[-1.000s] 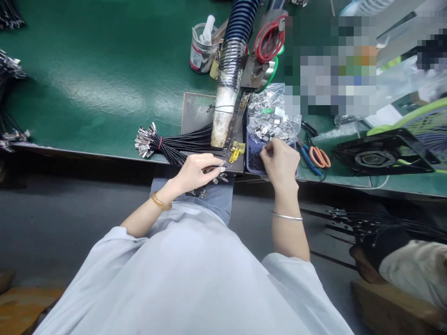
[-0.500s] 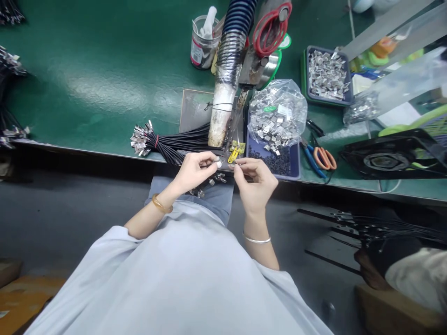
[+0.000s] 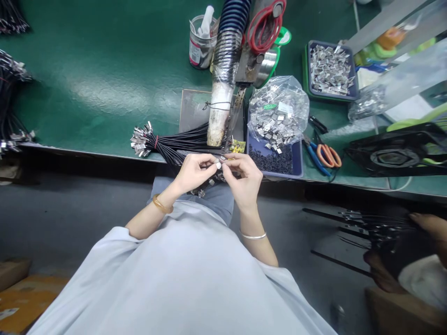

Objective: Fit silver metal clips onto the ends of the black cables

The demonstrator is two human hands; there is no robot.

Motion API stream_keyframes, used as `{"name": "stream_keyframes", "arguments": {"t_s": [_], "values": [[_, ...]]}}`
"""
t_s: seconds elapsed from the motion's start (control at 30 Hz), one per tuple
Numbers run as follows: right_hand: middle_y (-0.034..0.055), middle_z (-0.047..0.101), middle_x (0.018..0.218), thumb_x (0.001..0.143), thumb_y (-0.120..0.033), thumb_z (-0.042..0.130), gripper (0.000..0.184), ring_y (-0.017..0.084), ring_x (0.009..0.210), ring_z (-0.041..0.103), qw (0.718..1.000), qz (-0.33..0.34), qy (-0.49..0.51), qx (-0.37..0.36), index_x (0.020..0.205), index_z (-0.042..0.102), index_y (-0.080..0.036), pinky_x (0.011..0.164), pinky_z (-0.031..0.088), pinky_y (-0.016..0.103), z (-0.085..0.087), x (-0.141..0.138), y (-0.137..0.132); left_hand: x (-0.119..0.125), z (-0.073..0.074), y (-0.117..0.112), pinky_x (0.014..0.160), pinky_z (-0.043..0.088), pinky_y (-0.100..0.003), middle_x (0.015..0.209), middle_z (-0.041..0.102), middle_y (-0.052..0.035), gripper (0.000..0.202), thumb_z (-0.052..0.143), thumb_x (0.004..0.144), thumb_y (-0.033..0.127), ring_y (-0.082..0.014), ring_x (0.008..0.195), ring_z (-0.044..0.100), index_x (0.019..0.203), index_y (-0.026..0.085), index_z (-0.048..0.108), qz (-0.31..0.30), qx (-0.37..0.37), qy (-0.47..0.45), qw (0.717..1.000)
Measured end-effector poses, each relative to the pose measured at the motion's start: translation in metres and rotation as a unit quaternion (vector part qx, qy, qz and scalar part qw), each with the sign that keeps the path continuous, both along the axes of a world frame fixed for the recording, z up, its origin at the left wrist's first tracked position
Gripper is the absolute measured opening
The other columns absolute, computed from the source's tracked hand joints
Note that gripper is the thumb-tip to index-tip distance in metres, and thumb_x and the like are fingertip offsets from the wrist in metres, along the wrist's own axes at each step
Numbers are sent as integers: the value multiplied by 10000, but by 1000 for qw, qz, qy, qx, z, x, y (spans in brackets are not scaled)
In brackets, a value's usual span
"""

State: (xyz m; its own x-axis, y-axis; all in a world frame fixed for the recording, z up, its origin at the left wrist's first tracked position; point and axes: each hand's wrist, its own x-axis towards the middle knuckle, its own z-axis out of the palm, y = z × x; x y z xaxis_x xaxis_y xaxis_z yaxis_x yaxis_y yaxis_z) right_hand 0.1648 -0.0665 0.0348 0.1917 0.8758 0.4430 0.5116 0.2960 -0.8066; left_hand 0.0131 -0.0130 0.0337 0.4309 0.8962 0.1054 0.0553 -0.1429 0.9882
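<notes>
My left hand (image 3: pixel 196 171) is closed in a pinch at the bench edge. My right hand (image 3: pixel 245 180) is pinched too, its fingertips meeting those of the left. Small pale and metallic bits show between them, too small to name. Just behind the hands lies a bundle of black cables (image 3: pixel 178 139), tied with a red band, with metal connector ends (image 3: pixel 141 140) on the left. A yellow piece (image 3: pixel 238 146) sits beyond my right fingers. Right of it, a blue tray (image 3: pixel 298 160) holds tiny black parts under a clear bag of metal connector shells (image 3: pixel 277 114).
A hose (image 3: pixel 220 104) and a metal arm with a solder reel (image 3: pixel 268 67) stand over the bench. Pliers (image 3: pixel 317 158), scissors (image 3: pixel 330 156), a bin of metal shells (image 3: pixel 330 70) and a black fan (image 3: pixel 394 156) lie right. Another person's hand (image 3: pixel 433 226) shows at far right.
My right hand has moved left, bringing its fingertips against those of my left hand. The left hand stays nearly in place. The view has shifted slightly.
</notes>
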Motion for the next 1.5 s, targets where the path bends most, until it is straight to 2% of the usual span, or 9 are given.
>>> {"name": "stream_keyframes", "arguments": {"t_s": [0.1, 0.23, 0.33, 0.43, 0.63, 0.77, 0.97, 1.27, 1.5], "values": [[44, 762, 953, 896, -145, 681, 99, 184, 912, 747, 993, -24, -82, 76, 846, 704, -227, 819, 628, 338, -3, -4, -1, 0, -1, 0, 591, 459, -204, 666, 685, -10, 203, 664, 790, 314, -97, 596, 561, 745, 126, 725, 11, -45, -40, 998], [44, 772, 969, 938, -124, 634, 119, 175, 926, 752, 988, -72, -67, 123, 932, 687, -230, 788, 622, 318, -3, -3, -3, 2, -1, 1, 601, 473, -208, 678, 702, -15, 212, 688, 757, 328, -95, 601, 562, 746, 127, 755, 18, -73, -64, 995], [29, 778, 950, 927, -116, 649, 122, 169, 894, 759, 984, -58, -81, 149, 930, 678, -234, 779, 622, 313, -1, -2, -4, 4, 0, 0, 617, 474, -208, 666, 702, -10, 174, 694, 729, 292, -92, 599, 553, 702, 128, 747, 27, -78, -62, 995], [16, 774, 899, 909, -139, 690, 98, 161, 838, 758, 985, -51, -84, 139, 886, 682, -234, 743, 622, 296, -1, -4, -3, 6, 2, 0, 591, 449, -197, 631, 670, 6, 144, 690, 713, 263, -80, 576, 519, 674, 129, 725, 35, -83, -60, 994], [42, 772, 935, 957, -233, 637, 80, 161, 835, 775, 996, -64, 34, 55, 879, 647, -213, 698, 631, 274, -6, -5, -1, 8, 3, 1, 575, 432, -190, 613, 627, 18, 137, 669, 744, 251, -73, 555, 493, 701, 129, 715, 37, -77, -77, 993], [50, 791, 942, 932, -188, 658, 96, 181, 888, 784, 992, -63, -46, 104, 848, 624, -220, 751, 645, 306, -9, -3, 2, 10, -1, 1, 574, 421, -197, 609, 615, 18, 143, 665, 768, 252, -82, 561, 509, 752, 125, 730, 63, -70, -49, 994], [39, 804, 926, 932, -120, 628, 145, 175, 834, 790, 965, -61, -182, 180, 854, 602, -240, 735, 643, 305, -9, 1, 8, 17, -2, 0, 588, 438, -196, 633, 635, 8, 166, 658, 778, 272, -89, 588, 534, 725, 124, 710, 106, -66, -49, 991], [44, 811, 960, 890, -48, 658, 190, 149, 853, 786, 954, -44, -211, 209, 918, 633, -235, 756, 617, 238, -9, 2, 12, 20, 3, 0, 595, 470, -188, 657, 671, 2, 181, 673, 774, 304, -92, 606, 563, 713, 137, 711, 121, -74, -69, 987], [45, 815, 949, 911, -148, 657, 137, 178, 829, 795, 958, -47, -212, 189, 838, 623, -259, 711, 639, 288, -12, 5, 9, 19, 4, -1, 589, 460, -188, 652, 668, 2, 149, 679, 756, 267, -96, 609, 555, 724, 131, 730, 119, -83, -45, 988]]}}
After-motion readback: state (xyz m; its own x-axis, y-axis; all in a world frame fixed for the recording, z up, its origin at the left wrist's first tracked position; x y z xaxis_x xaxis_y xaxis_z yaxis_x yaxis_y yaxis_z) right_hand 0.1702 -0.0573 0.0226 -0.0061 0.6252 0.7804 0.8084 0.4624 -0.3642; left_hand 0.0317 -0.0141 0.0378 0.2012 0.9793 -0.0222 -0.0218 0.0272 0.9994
